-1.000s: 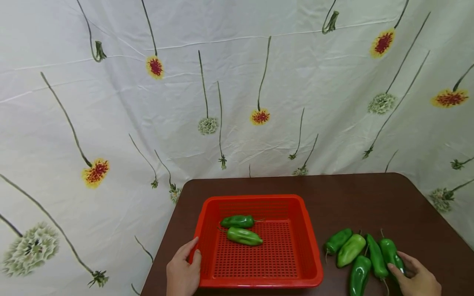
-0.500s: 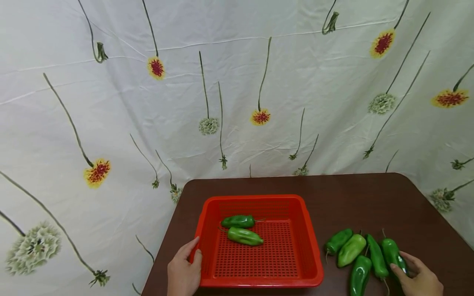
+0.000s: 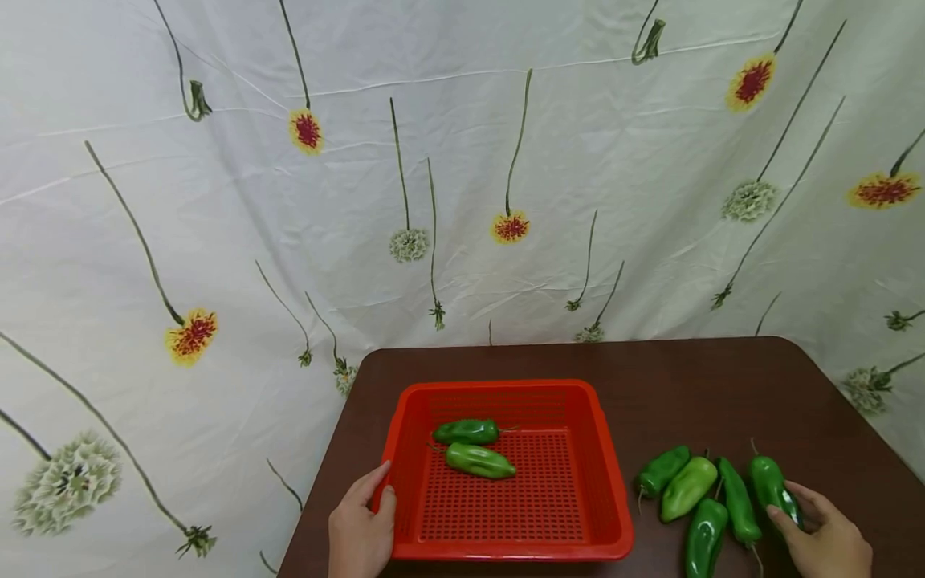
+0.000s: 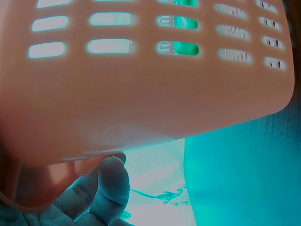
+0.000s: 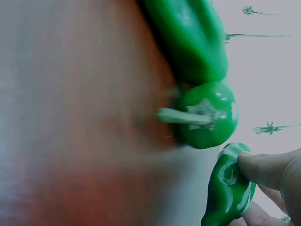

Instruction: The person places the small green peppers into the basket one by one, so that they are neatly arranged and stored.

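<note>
A red plastic basket [image 3: 506, 552] stands on the dark brown table, with two green peppers [image 3: 480, 461] lying toward its back left. My left hand [image 3: 364, 522] grips the basket's left rim, thumb on the inner side; the left wrist view shows fingers curled under the rim beside the slotted wall [image 4: 141, 103]. Over on the right, my right hand [image 3: 827, 536] pinches a glossy green pepper [image 3: 768, 478] between thumb and fingers. In the right wrist view the thumb presses that wavy pepper's [image 5: 230, 183] side, and part of the fingers is hidden behind it.
Several more green peppers lie in a group between basket and right hand, among them a pale green pepper [image 3: 689, 487] and a long pepper [image 3: 739, 502]. The brown table [image 3: 694, 393] meets a white cloth [image 3: 462, 160] printed with flowers behind it.
My right hand has shifted slightly to the right with the pinched pepper, widening the gap to the long pepper beside it. The left hand stays on the basket rim.
</note>
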{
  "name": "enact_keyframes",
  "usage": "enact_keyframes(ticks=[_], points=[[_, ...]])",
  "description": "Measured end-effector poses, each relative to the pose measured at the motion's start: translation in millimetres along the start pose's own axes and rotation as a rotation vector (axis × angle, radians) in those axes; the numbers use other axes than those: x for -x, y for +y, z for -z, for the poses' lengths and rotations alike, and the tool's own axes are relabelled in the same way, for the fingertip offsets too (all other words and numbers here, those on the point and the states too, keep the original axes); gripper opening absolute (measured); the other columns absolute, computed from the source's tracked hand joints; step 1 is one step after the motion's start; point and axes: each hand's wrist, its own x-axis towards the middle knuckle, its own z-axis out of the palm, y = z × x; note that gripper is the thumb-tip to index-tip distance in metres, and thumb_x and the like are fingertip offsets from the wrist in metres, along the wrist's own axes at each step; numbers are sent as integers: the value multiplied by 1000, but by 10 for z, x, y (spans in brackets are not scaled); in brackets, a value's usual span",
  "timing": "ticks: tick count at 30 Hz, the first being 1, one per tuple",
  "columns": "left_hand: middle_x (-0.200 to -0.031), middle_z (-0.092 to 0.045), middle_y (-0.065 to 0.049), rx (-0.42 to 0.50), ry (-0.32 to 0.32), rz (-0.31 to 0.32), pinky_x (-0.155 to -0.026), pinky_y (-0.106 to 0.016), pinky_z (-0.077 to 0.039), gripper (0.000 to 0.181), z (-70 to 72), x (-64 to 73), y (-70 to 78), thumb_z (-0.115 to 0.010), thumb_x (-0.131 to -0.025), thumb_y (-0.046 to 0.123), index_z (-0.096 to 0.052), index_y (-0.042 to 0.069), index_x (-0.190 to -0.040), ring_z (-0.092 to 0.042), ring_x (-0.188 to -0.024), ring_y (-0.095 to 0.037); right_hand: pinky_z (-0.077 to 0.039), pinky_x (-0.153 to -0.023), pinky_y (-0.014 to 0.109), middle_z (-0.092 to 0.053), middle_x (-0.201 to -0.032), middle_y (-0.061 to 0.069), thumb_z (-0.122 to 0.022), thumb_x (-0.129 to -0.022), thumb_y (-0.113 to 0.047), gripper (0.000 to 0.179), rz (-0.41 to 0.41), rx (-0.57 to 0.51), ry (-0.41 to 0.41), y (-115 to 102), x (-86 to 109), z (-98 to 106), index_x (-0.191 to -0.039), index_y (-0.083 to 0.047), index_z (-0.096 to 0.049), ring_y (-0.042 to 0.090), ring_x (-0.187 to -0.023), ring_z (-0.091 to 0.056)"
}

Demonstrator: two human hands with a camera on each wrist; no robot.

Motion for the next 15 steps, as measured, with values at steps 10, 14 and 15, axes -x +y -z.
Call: enact_keyframes(ticks=[10, 14, 15], points=[[-122, -63, 5, 12, -30, -12, -86, -42, -53, 34, 35, -13, -16, -59, -88, 21, -65, 28, -120, -62, -110, -18, -43, -65, 48, -54, -119, 36, -68, -84, -36, 63, 153, 19, -3, -251, -152, 207, -133, 0, -49, 45, -87, -62], [-124, -62, 4, 13, -42, -5, -86, -43, -54, 34, 42, -2, -10, -58, -88, 21, -64, 27, -121, -61, -111, -19, -42, -66, 50, -54, -117, 38, -67, -86, -33, 60, 218, 11, 27, -338, -187, 273, -132, 0, -49, 47, -87, -61], [-123, -62, 4, 11, -39, -4, -87, -44, -53, 34, 43, 1, -11, -59, -88, 21, -65, 27, -121, -61, -113, -19, -42, -65, 49, -55, -116, 38, -67, -86, -32, 59, 233, 9, 34, -357, -193, 289, -132, 0, -49, 47, -87, -61]])
